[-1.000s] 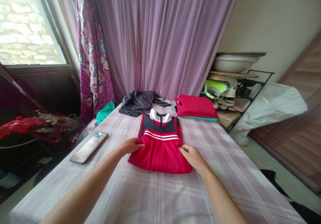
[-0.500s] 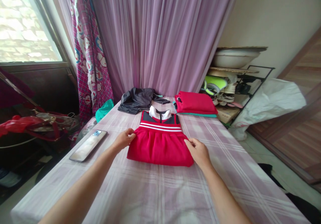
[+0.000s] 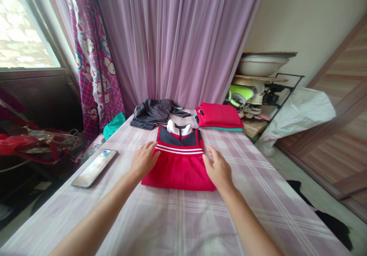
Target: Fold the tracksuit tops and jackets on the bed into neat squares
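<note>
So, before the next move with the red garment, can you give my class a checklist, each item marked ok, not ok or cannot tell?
1. Left hand at the left side of the red garment: ok.
2. Right hand at its right side: ok.
3. White collar at the end away from the person: ok.
4. Fingers pressing the cloth: cannot tell.
5. Phone clear of the red garment: ok.
6. Dark garment neatly folded: not ok, it lies rumpled.
</note>
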A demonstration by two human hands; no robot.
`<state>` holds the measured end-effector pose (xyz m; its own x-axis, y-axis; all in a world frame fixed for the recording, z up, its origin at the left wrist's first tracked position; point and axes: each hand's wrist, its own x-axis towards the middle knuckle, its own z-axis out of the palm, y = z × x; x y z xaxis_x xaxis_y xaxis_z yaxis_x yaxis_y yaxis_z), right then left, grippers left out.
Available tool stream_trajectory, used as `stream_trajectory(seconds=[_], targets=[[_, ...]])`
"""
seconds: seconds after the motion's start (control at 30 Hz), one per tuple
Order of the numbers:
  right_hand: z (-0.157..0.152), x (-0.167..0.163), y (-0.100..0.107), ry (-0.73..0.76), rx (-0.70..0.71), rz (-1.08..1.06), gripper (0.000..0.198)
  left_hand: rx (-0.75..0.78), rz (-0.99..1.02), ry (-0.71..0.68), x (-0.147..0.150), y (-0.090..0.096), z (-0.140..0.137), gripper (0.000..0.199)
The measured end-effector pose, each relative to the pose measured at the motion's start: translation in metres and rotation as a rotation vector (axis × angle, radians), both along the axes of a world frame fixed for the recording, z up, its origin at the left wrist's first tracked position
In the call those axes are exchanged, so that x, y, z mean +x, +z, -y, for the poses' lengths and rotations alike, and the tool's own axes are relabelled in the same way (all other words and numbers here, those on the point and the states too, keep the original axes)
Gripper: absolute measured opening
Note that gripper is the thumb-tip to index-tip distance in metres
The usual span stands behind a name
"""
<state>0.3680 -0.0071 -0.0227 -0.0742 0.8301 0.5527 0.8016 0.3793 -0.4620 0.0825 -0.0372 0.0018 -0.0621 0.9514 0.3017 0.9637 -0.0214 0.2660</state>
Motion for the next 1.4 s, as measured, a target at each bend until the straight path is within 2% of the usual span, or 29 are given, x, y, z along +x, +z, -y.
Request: stream_trajectory(seconds=[0.07, 0.13, 0.27, 0.33, 0.43, 0.57, 0.73, 0.8, 0.9, 0.97, 1.03, 1.1, 1.2, 1.27, 1.4], targets=[[0.007, -0.02, 0.003, 0.196, 0.086, 0.157, 0.047, 0.061, -0.101, -0.12, 0.024, -0.005, 0.002, 0.045], [0.011, -0.037, -0.002, 0.305, 0.011, 0.332, 0.048, 0.047, -0.163, -0.194, 0.044, -0.017, 0.003, 0.048], [0.003, -0.046, -0.017, 0.262, -0.262, 0.486, 0.054, -0.033, -0.195, -0.194, 0.057, -0.044, -0.002, 0.056], [-0.003, -0.042, -0.021, 0.257, -0.313, 0.501, 0.055, -0.037, -0.19, -0.185, 0.052, -0.052, -0.006, 0.058], [-0.009, -0.036, -0.024, 0.258, -0.318, 0.502, 0.054, -0.032, -0.172, -0.197, 0.042, -0.056, -0.011, 0.059], [-0.015, -0.032, -0.027, 0.244, -0.319, 0.476, 0.052, -0.021, -0.125, -0.174, 0.032, -0.057, -0.018, 0.058], [-0.03, -0.029, -0.019, 0.217, -0.301, 0.4, 0.044, -0.157, -0.04, -0.135, 0.022, -0.041, -0.033, 0.044], [-0.037, -0.024, -0.012, 0.119, -0.304, 0.352, 0.043, -0.145, -0.021, -0.118, 0.015, -0.031, -0.04, 0.043], [-0.045, -0.016, -0.005, -0.079, -0.362, 0.297, 0.045, -0.119, -0.016, -0.019, 0.002, -0.023, -0.048, 0.041], [-0.049, -0.011, -0.005, -0.126, -0.424, 0.255, 0.046, -0.132, -0.005, 0.041, -0.005, -0.024, -0.05, 0.043], [-0.054, -0.007, -0.005, -0.097, -0.478, 0.197, 0.041, -0.136, 0.039, 0.068, -0.008, -0.026, -0.051, 0.043], [-0.059, -0.004, -0.004, -0.046, -0.472, 0.13, 0.035, -0.122, 0.136, 0.103, -0.008, -0.027, -0.052, 0.04], [-0.07, -0.003, 0.0, 0.007, -0.296, 0.032, 0.032, -0.052, 0.262, 0.125, -0.006, -0.025, -0.057, 0.039], [-0.077, -0.006, -0.002, -0.008, -0.217, -0.001, 0.034, -0.021, 0.26, 0.115, -0.006, -0.026, -0.064, 0.04], [-0.084, -0.014, -0.024, -0.062, -0.332, 0.013, 0.034, -0.136, 0.21, 0.136, -0.01, -0.036, -0.076, 0.04]])
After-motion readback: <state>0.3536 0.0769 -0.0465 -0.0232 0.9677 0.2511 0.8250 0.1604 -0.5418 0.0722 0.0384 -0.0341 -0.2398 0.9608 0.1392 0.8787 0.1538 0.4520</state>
